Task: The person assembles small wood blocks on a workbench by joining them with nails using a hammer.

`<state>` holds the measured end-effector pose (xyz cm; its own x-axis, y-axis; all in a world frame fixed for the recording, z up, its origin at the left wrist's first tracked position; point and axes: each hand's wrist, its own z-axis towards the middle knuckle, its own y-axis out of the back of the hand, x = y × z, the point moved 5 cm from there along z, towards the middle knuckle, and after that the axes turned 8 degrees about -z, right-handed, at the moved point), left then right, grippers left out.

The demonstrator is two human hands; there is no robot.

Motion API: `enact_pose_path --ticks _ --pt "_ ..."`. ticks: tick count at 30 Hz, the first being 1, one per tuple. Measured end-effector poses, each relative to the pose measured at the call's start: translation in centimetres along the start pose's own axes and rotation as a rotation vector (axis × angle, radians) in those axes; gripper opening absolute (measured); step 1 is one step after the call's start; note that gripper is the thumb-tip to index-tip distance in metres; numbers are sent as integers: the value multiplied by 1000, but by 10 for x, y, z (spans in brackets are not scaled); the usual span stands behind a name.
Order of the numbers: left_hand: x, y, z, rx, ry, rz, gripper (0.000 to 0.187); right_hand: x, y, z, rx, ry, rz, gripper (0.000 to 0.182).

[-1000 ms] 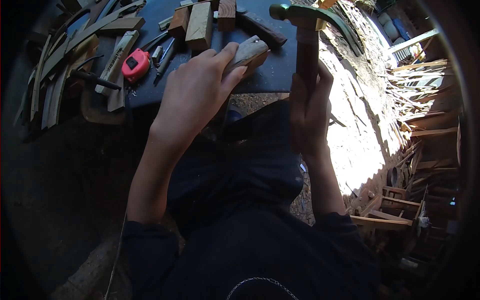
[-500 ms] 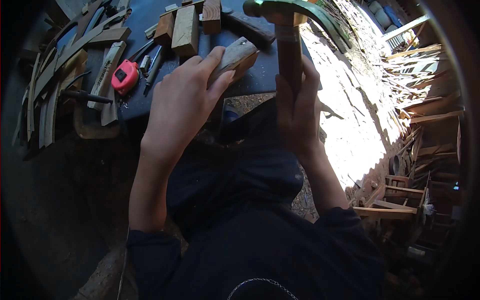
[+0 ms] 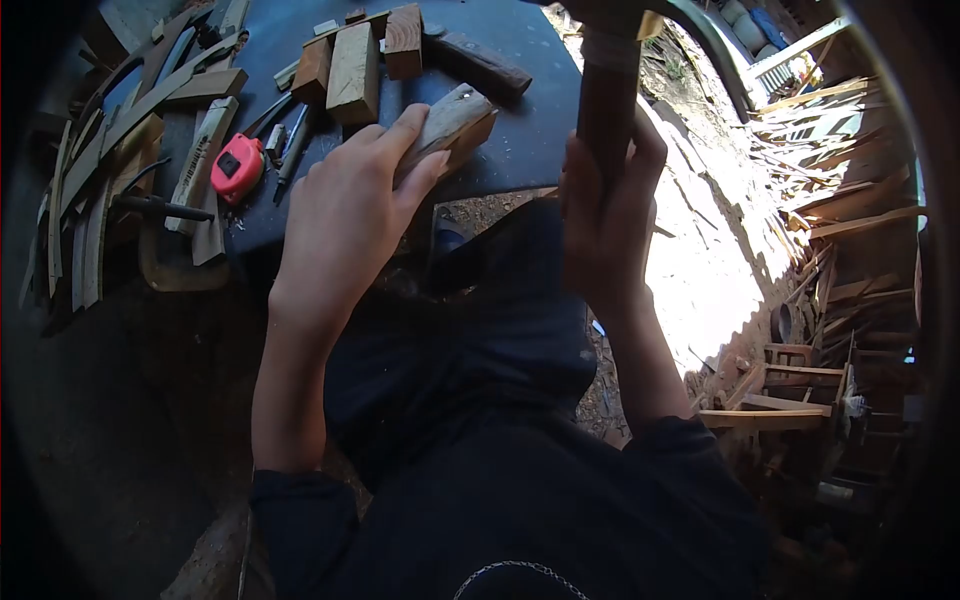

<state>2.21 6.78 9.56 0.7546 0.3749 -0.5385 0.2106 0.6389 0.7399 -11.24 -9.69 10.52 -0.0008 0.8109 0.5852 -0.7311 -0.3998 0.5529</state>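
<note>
My left hand (image 3: 350, 205) grips a short weathered wood block (image 3: 450, 132) over the near edge of the dark table (image 3: 520, 150). Its thumb and fingers press on the block's sides. To the right, my right hand (image 3: 612, 215) is wrapped round the handle of a claw hammer (image 3: 608, 90), held upright; part of the hammer's head is cut off by the top of the view. Just beyond the held block, several wood blocks (image 3: 353, 75) stand on the table beside a dark wooden piece (image 3: 480, 68).
A pink tape measure (image 3: 237, 168) and a dark pen-like tool (image 3: 292, 155) lie left of my left hand. Thin wood strips (image 3: 95, 215) and a clamp (image 3: 180, 275) are at the far left. Scrap wood (image 3: 820, 200) is piled along the right.
The hammer has risen toward the camera and a little to the right with my right hand. My left hand keeps its hold on the block; the view has shifted slightly.
</note>
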Motion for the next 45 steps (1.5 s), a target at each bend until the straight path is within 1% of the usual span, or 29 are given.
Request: enact_pose_path --ticks 2,3,6,7,8,11,12,14,16,17,18,20,21,24,27,30,31,32,35,37,41,44,45 --pt "1 0 -1 -2 5 -6 45 2 7 4 -66 -6 18 47" --pt "1 -1 -1 -9 3 -8 45 -1 6 3 -85 27 7 47" --pt "1 -1 -2 -9 -8 -5 45 -30 -25 -22 59 162 -95 50" --pt "1 -1 -1 -11 -7 0 45 -34 -36 -30 166 216 -178 51" --pt "1 -1 -1 -9 -6 7 45 -36 -36 -35 201 68 -121 52" --pt "1 0 -2 31 81 -37 48 -19 -22 -20 197 51 -72 51" --pt "-1 -3 -5 25 50 -31 47 -6 -13 -13 130 109 -133 49" --pt "1 -2 -4 -29 -11 -6 45 1 4 -1 39 70 -77 48" --pt "2 -2 -4 12 54 -31 47 7 15 4 -54 12 117 49" --pt "2 -1 -2 30 82 -44 48 8 17 6 -89 -13 273 49" --pt "2 -1 -1 34 87 -46 48 8 14 5 -103 15 272 48" --pt "1 0 -2 48 96 -46 48 -11 -8 -10 17 172 -38 46" --pt "1 -1 -2 51 98 -49 48 -11 -19 -16 129 256 -164 46" --pt "3 3 0 32 90 -45 48 -21 -24 -26 300 42 -90 48" --pt "1 0 -4 37 86 -50 47 2 -4 -10 226 58 -109 48" --pt "2 0 -3 41 96 -53 47 8 17 5 68 -30 18 47" --pt "3 0 -3 40 95 -55 47 10 21 6 8 -82 138 47" --pt "3 0 -2 39 94 -57 47 7 21 8 -22 -54 147 48" --pt "3 1 -2 47 87 -68 47 -17 -10 -12 118 131 -123 47" --pt "5 1 -2 37 93 -70 47 -24 -24 -23 265 109 -146 47" --pt "4 1 -3 29 81 -76 46 -10 -3 -12 205 66 -122 46" --pt "4 1 -3 31 83 -75 47 1 19 3 63 -48 77 44" --pt "4 1 -2 30 83 -74 47 5 25 6 11 -114 222 45"
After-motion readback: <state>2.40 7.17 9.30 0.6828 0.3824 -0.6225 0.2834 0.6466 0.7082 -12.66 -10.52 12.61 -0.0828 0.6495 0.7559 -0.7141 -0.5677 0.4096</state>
